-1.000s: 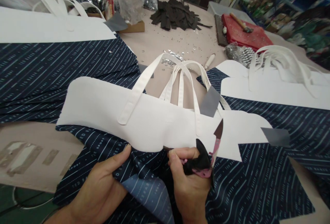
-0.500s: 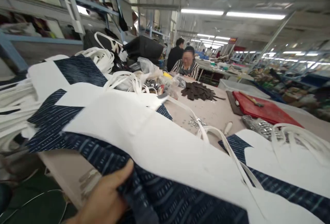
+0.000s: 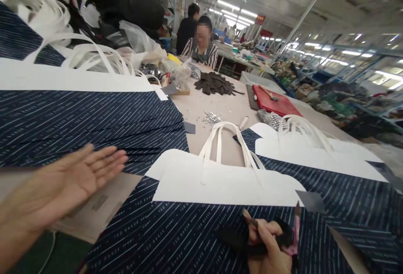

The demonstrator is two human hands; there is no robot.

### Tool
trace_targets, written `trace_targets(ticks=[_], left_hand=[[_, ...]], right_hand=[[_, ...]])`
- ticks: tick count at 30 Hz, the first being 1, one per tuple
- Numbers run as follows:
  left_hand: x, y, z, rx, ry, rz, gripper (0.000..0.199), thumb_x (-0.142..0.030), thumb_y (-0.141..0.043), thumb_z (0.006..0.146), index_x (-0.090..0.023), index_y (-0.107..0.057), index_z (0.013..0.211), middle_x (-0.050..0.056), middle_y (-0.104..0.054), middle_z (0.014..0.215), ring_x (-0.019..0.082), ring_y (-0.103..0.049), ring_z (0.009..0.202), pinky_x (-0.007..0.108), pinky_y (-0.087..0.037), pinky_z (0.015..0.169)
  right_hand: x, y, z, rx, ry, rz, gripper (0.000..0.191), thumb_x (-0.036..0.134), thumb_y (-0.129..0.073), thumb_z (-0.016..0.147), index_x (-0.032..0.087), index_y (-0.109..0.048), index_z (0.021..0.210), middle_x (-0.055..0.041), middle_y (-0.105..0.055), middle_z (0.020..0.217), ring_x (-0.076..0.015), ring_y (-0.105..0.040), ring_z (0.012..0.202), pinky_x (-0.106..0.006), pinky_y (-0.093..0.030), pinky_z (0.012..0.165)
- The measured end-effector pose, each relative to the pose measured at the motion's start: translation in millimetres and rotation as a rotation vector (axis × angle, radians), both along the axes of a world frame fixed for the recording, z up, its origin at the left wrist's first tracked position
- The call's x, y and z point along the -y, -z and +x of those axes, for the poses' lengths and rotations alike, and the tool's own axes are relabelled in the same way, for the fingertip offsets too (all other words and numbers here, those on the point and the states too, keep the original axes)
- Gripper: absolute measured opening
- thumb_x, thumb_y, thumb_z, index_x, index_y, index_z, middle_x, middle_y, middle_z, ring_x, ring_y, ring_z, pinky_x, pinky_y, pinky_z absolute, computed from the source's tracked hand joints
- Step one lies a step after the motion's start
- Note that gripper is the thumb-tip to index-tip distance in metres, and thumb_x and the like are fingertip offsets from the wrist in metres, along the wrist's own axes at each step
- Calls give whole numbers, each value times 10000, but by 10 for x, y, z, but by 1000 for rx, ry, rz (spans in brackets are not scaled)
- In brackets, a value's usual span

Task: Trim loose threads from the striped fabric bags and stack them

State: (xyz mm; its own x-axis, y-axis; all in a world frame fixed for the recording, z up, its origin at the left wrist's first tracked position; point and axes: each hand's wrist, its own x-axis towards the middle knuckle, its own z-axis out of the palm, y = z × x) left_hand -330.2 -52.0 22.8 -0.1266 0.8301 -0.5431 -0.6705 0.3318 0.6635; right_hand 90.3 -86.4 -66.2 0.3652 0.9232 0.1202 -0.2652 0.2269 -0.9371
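Note:
My left hand [image 3: 69,181] is open, palm up and fingers stretched, above the near edge of the left dark blue striped fabric [image 3: 94,122]. It holds nothing. At the lower right my right hand [image 3: 267,244] is closed around scissors [image 3: 296,232] with pinkish metal showing and a dark, blurred part beside the fingers. Under it spreads dark blue printed fabric [image 3: 176,236]. A white panel [image 3: 201,185] with white straps [image 3: 217,139] lies on that fabric. Another white panel [image 3: 63,76] borders the left fabric, and a third [image 3: 308,152] is at the right.
The pale table [image 3: 201,110] bears small metal pieces [image 3: 211,117], dark strips [image 3: 215,82], a red folded sheet [image 3: 277,101] and plastic bags [image 3: 138,38]. White strap bundles [image 3: 40,9] are at the left. A person in stripes [image 3: 201,49] sits across the table.
My left hand has let go of the fabric and opened. My right hand with the scissors has come into view. The strapped white panel now lies flat in the middle; the view has shifted.

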Motion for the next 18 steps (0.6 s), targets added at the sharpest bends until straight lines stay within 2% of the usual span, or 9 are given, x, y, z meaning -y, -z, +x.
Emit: trace_targets(ticks=[3, 5, 8, 12, 15, 18], left_hand=[[100, -32, 557, 4, 92, -136, 302, -230, -505, 1005, -74, -682, 1192, 166, -735, 1265, 273, -671, 1211, 325, -589, 948], [126, -50, 812, -64, 130, -145, 261, -173, -579, 953, -58, -722, 1139, 204, -727, 1263, 278, -698, 1168, 296, -610, 904], [121, -74, 963, -159, 129, -147, 202, -105, -667, 877, -107, -769, 1051, 176, -754, 1215, 245, -749, 1035, 267, -630, 822], [111, -82, 1070, -128, 213, -94, 321, -88, -765, 795, -179, -770, 1103, 121, -787, 1152, 240, -769, 928, 266, -634, 727], [169, -36, 1308, -84, 318, -134, 403, -179, -842, 747, -197, -761, 1142, 109, -791, 1143, 291, -760, 999, 334, -633, 842], [252, 31, 1570, -212, 306, -151, 406, -280, -853, 754, -217, -757, 1144, 85, -782, 1178, 333, -697, 1164, 421, -527, 1078]], right_hand=[[-32, -70, -93, 26, 86, 6, 287, 249, -865, 719, 187, -604, 617, 82, -557, 514, -77, -560, 458, -412, -672, 818], [-30, -117, -148, 32, 111, 9, 266, 234, -867, 701, 187, -616, 626, 83, -557, 514, -76, -561, 456, -391, -676, 794], [7, -148, -181, 2, 110, -7, 238, 222, -848, 710, 191, -620, 651, 86, -564, 536, -72, -569, 477, -379, -668, 805], [53, -159, -194, -16, 126, -34, 248, 248, -813, 754, 198, -590, 657, 93, -548, 557, -72, -556, 509, -390, -643, 862], [57, -173, -226, -14, 123, -30, 259, 262, -791, 782, 203, -573, 656, 94, -551, 555, -72, -548, 516, -386, -626, 876], [63, -188, -259, -19, 134, 14, 227, 253, -789, 780, 209, -590, 680, 96, -564, 564, -69, -559, 520, -365, -617, 862]])
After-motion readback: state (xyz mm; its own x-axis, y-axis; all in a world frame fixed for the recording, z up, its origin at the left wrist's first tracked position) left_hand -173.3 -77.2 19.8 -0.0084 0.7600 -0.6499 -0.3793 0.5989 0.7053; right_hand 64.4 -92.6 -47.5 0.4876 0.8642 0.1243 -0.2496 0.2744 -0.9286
